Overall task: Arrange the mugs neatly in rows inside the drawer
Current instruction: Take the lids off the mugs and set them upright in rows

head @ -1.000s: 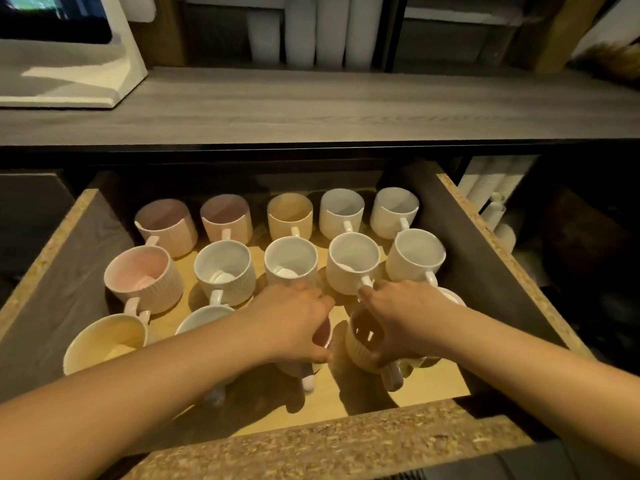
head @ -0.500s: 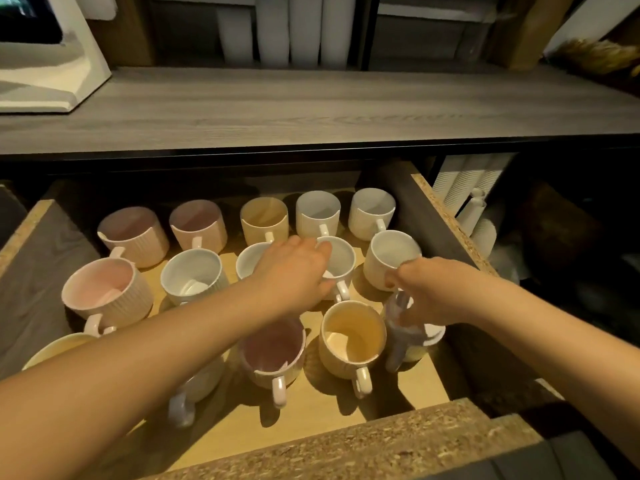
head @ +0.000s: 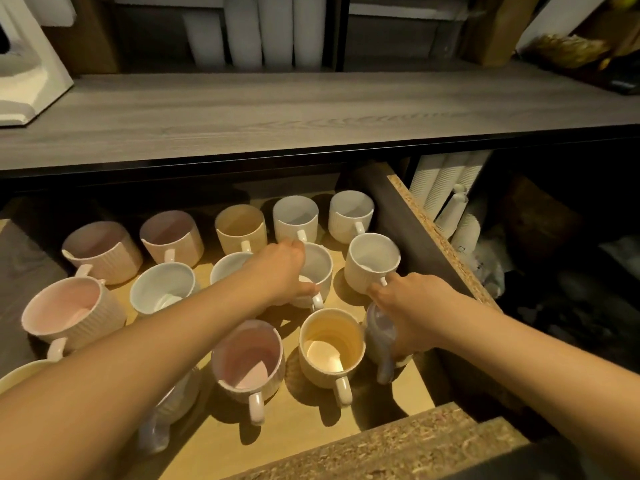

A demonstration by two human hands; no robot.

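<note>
Off pink mug (head: 247,358), left hand (head: 280,271) grips crowded white mug (head: 320,265); right hand (head: 419,306) grips wall-side mug (head: 377,327).

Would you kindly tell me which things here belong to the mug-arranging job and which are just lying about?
Job: drawer; its mugs; left hand gripping a white mug; right hand gripping a pale mug.
Lying about: paper cup stacks; white appliance; countertop.

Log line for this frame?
left grip: holds white mug, middle row | right grip: holds lavender mug, front row | drawer: open
</note>
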